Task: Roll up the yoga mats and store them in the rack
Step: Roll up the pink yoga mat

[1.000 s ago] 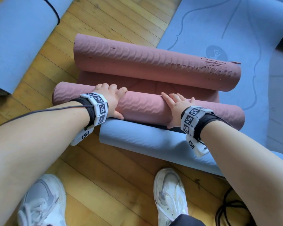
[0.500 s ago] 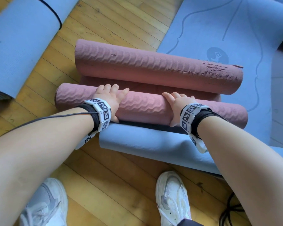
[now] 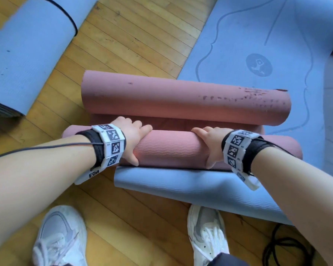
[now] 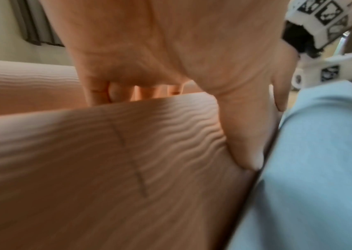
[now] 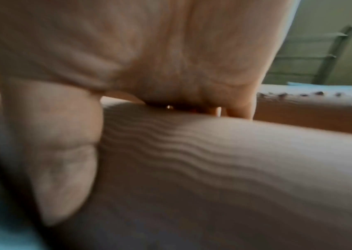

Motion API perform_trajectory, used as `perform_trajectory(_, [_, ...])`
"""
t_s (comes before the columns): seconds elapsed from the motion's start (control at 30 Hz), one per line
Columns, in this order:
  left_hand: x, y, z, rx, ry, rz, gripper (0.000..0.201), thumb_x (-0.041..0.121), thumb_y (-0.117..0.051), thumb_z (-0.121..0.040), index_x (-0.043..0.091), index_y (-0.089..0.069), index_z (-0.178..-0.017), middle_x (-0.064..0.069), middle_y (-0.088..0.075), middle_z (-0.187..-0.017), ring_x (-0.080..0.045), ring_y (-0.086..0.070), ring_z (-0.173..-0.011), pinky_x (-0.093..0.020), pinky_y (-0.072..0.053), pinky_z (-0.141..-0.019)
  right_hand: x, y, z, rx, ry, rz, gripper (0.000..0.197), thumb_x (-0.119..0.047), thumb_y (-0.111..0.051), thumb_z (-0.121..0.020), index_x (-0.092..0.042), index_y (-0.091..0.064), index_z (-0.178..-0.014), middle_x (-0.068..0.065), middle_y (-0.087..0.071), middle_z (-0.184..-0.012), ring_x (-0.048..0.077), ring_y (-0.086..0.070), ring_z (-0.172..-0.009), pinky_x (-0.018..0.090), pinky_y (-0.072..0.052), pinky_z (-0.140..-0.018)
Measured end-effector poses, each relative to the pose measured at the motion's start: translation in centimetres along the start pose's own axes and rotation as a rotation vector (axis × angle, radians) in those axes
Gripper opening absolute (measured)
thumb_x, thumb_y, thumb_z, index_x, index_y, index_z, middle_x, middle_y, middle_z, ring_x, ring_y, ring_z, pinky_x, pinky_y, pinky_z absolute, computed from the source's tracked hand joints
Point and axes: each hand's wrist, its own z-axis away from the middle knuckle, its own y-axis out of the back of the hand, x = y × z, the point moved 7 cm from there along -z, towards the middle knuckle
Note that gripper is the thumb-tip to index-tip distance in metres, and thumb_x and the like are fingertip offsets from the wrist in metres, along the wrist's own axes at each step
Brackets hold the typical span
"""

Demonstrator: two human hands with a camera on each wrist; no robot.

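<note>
A pink yoga mat lies across a flat blue mat (image 3: 181, 185), rolled in from both ends. Its near roll (image 3: 171, 148) is ribbed; the far roll (image 3: 181, 100) is smooth, with scuffs at its right end. Only a narrow strip of flat pink shows between them. My left hand (image 3: 134, 139) and right hand (image 3: 210, 143) grip the near roll, fingers curled over its top and thumbs on the near side. The wrist views show the same hold: left hand (image 4: 171, 50) on the ribbed roll (image 4: 106, 169), right hand (image 5: 149, 50) on the roll (image 5: 235, 169).
A rolled blue mat (image 3: 27, 54) with a black band lies on the wooden floor at the upper left. My white shoes (image 3: 60, 239) (image 3: 208, 233) stand just behind the mats. A black cable (image 3: 283, 244) coils at the lower right. A green runged frame (image 5: 320, 55) stands far off.
Both hands have pushed the near pink roll away from me, so it has closed on the far roll. The fingers now wrap further over its top.
</note>
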Motion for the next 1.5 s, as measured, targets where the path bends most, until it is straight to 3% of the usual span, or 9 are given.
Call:
perform_trajectory(0.17, [-1.0,-0.5,-0.5,-0.005,0.036,0.224,0.104,0.067,-0.070,-0.067,0.027,-0.015,-0.145,0.000,-0.045,-0.139,-0.023,-0.054,-0.116,-0.040,-0.046,-0.095,0.6,-0.7,0.1,0.120,-0.038,-0.190,0.110,-0.038,-0.076,-0.066,-0.033,-0.006,-0.151,0.000,-0.022,-0.153,0.021,-0.019,-0.143,0.046,-0.010,-0.119])
perform_trajectory(0.37, [-2.9,-1.8,-0.4,0.033,0.122,0.390,0.090,0.064,-0.053,-0.084,0.034,-0.003,-0.152,-0.002,-0.007,-0.160,-0.024,-0.012,-0.146,-0.039,-0.015,-0.116,1.4,0.2,-0.8,0.133,-0.107,-0.291,0.100,-0.033,-0.070,-0.069,-0.039,-0.011,-0.150,0.001,0.010,-0.161,0.026,0.014,-0.147,0.050,0.004,-0.118])
perform_trajectory(0.5, [-5.0,-2.2,-1.0,0.141,0.280,0.474,0.072,0.063,-0.034,-0.092,0.032,-0.008,-0.152,-0.001,-0.013,-0.159,-0.023,-0.011,-0.146,-0.041,-0.004,-0.117,2.6,1.7,-0.7,0.223,-0.167,-0.382,0.075,-0.033,-0.055,-0.084,-0.038,-0.019,-0.150,-0.003,0.007,-0.161,0.021,0.009,-0.148,0.049,0.002,-0.118])
perform_trajectory(0.67, [-6.2,-1.7,-2.1,0.185,0.326,0.484,0.064,0.058,-0.021,-0.096,0.030,-0.008,-0.152,-0.001,-0.025,-0.155,-0.025,-0.021,-0.142,-0.046,-0.006,-0.117,3.2,1.8,-1.3,0.221,-0.207,-0.330,0.059,-0.033,-0.035,-0.096,-0.032,-0.014,-0.152,0.000,-0.013,-0.160,0.022,-0.006,-0.147,0.054,-0.003,-0.117])
perform_trajectory(0.83, [-6.2,-2.0,-2.2,0.084,0.266,0.382,0.103,0.083,-0.042,-0.072,0.032,0.000,-0.151,-0.003,-0.008,-0.159,-0.027,-0.005,-0.146,-0.047,-0.002,-0.117,3.6,1.9,-2.0,0.117,-0.195,-0.289,0.057,-0.033,-0.028,-0.099,-0.036,-0.005,-0.152,-0.002,-0.004,-0.161,0.020,-0.001,-0.148,0.050,-0.002,-0.116])
perform_trajectory(0.93, [-6.4,-1.7,-2.2,0.072,0.261,0.379,0.116,0.083,-0.056,-0.063,0.031,0.001,-0.150,-0.003,0.001,-0.160,-0.026,0.005,-0.147,-0.048,0.001,-0.118,4.2,2.8,-2.4,0.067,-0.175,-0.298,0.055,-0.041,-0.028,-0.101,-0.036,-0.008,-0.152,-0.002,-0.006,-0.161,0.020,-0.003,-0.148,0.045,-0.004,-0.117])
perform_trajectory(1.23, [-7.6,-0.6,-3.3,0.052,0.277,0.443,0.101,0.076,-0.062,-0.066,0.031,-0.019,-0.146,-0.004,0.022,-0.157,-0.025,0.020,-0.145,-0.050,0.011,-0.116,2.4,3.5,-3.5,0.132,-0.191,-0.210,0.095,-0.081,-0.035,-0.078,-0.032,-0.001,-0.152,-0.003,-0.007,-0.161,0.022,-0.002,-0.148,0.057,-0.004,-0.116])
perform_trajectory(1.3, [-7.8,0.2,-3.4,0.071,0.282,0.429,0.094,0.073,-0.061,-0.070,0.032,-0.024,-0.146,-0.006,0.018,-0.158,-0.024,0.017,-0.146,-0.048,0.010,-0.117,2.9,3.8,-3.8,0.147,-0.192,-0.243,0.091,-0.081,-0.034,-0.078,-0.036,-0.004,-0.152,-0.001,-0.010,-0.160,0.023,-0.004,-0.148,0.057,-0.002,-0.116])
perform_trajectory(1.5, [-6.9,4.7,-4.4,0.197,0.216,0.349,0.068,0.048,-0.053,-0.091,0.036,-0.021,-0.149,-0.003,-0.028,-0.148,-0.028,-0.030,-0.133,-0.041,-0.027,-0.108,3.7,5.4,-5.2,0.178,-0.313,-0.283,0.075,-0.073,-0.019,-0.089,-0.034,-0.010,-0.152,-0.003,-0.020,-0.157,0.022,-0.005,-0.147,0.061,-0.003,-0.114])
